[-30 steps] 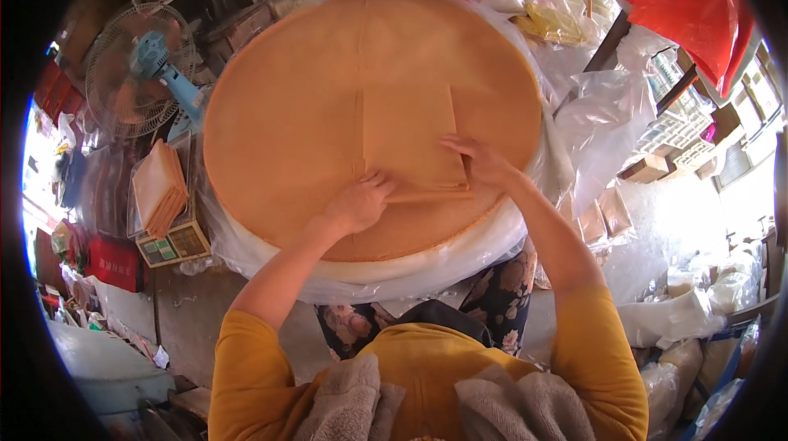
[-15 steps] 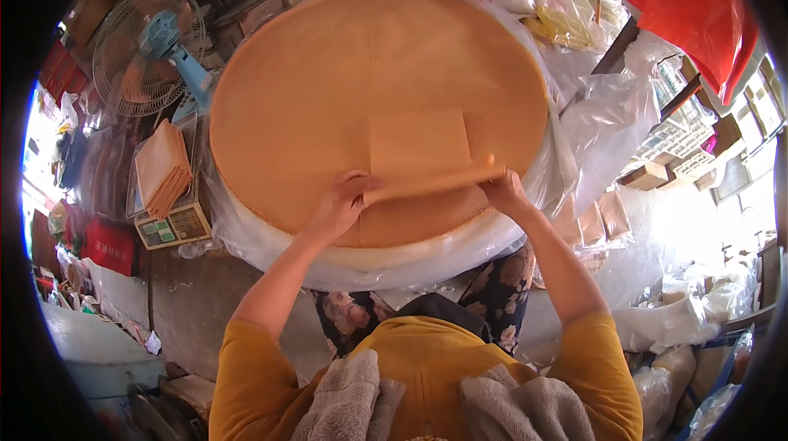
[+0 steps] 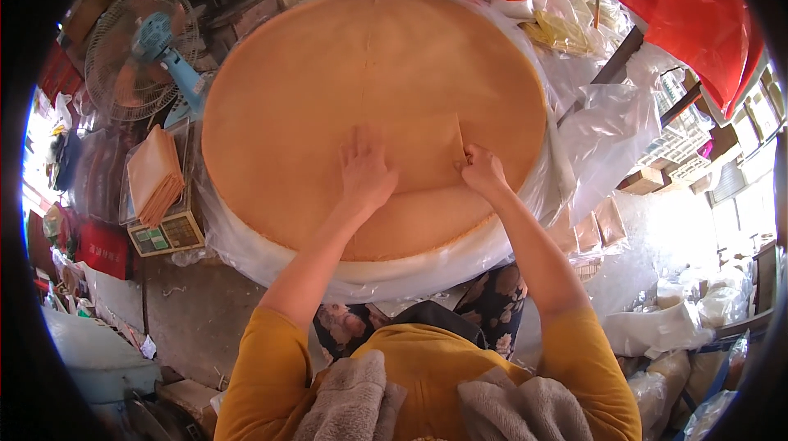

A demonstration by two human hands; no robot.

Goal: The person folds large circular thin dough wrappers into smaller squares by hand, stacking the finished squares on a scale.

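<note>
A wide, round, thin orange-brown sheet (image 3: pixel 279 88) lies before me, on what looks like a thick round stack with a pale side. Near its front, a flat folded rectangle of the same colour (image 3: pixel 427 141) rests on it. My left hand (image 3: pixel 367 168) is laid flat over the rectangle's left part, fingers stretched forward and a little blurred. At the rectangle's right edge, my right hand (image 3: pixel 484 170) pinches the folded sheet between thumb and curled fingers. Clear plastic wrap (image 3: pixel 328 273) hangs around the stack's rim.
A blue fan (image 3: pixel 176 71) stands to the left, beside a pile of folded orange-brown sheets (image 3: pixel 156 174) on a box (image 3: pixel 168 236). Plastic bags (image 3: pixel 607 137) and a red plastic sheet (image 3: pixel 681 14) hang at the right. Grey towels (image 3: pixel 345 400) lie over my shoulders.
The raised, rolled-looking front flap now lies flat. My left hand has gone from gripping its left end to lying spread on top; my right hand has moved slightly inward and away from me.
</note>
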